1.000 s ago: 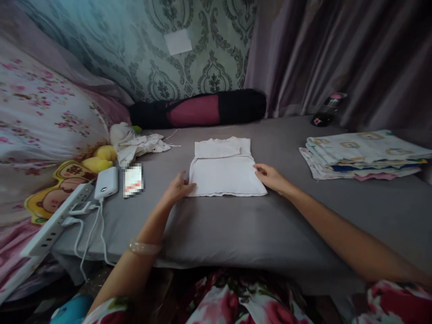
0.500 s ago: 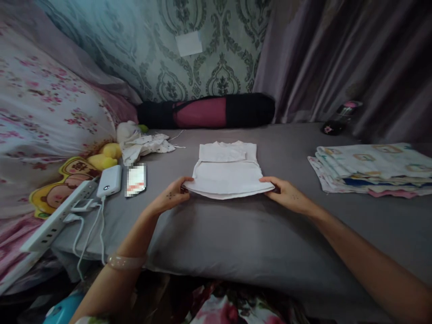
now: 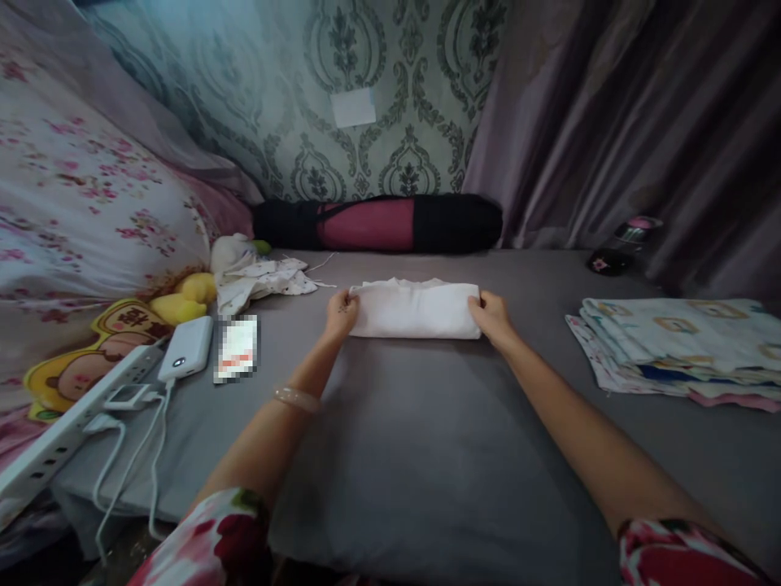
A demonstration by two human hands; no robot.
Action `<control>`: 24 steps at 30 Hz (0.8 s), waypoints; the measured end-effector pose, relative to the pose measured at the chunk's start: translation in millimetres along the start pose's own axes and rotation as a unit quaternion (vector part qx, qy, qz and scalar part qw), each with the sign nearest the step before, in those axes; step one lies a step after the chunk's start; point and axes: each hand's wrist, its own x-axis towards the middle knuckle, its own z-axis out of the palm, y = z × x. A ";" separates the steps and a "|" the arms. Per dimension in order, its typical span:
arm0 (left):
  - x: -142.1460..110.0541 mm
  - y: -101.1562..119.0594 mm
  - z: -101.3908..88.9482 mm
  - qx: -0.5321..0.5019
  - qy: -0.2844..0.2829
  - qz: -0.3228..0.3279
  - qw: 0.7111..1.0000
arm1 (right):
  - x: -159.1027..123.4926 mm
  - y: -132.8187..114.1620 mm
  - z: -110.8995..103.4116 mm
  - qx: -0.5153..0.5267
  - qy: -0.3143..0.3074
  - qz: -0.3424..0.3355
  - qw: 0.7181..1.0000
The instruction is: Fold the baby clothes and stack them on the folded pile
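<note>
The white garment (image 3: 415, 313) lies folded into a band at the middle of the grey surface (image 3: 403, 439). The left hand (image 3: 342, 316) pinches its left end, the right hand (image 3: 495, 319) its right end. An under layer peeks out unevenly along the far edge, so the layers could end up skewed if one hand pulls harder or lets go first. Being soft, the cloth might also bunch if the hands draw together.
</note>
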 end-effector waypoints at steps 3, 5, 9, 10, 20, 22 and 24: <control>11.8 3.6 17.3 0.064 0.025 0.015 0.998 | 9.5 -7.1 10.3 -0.095 -0.003 0.027 0.995; 15.9 6.1 25.1 0.091 0.034 0.033 0.995 | 11.9 -11.2 14.3 -0.125 -0.013 0.040 0.991; 19.3 11.2 33.5 0.137 0.016 0.051 0.989 | 15.1 -14.6 18.7 -0.165 -0.030 0.039 0.985; 20.1 12.4 34.9 0.151 0.010 0.052 0.987 | 16.5 -14.8 19.6 -0.174 -0.033 0.035 0.984; 34.9 11.5 49.3 0.286 -0.039 0.023 0.957 | 30.8 -9.3 29.3 -0.232 -0.040 0.031 0.972; 36.1 11.6 48.2 0.304 -0.040 0.012 0.952 | 32.8 -6.9 29.3 -0.231 -0.046 0.044 0.971; 35.4 14.6 46.4 0.336 -0.025 0.018 0.941 | 34.1 -7.6 29.2 -0.232 -0.039 0.053 0.970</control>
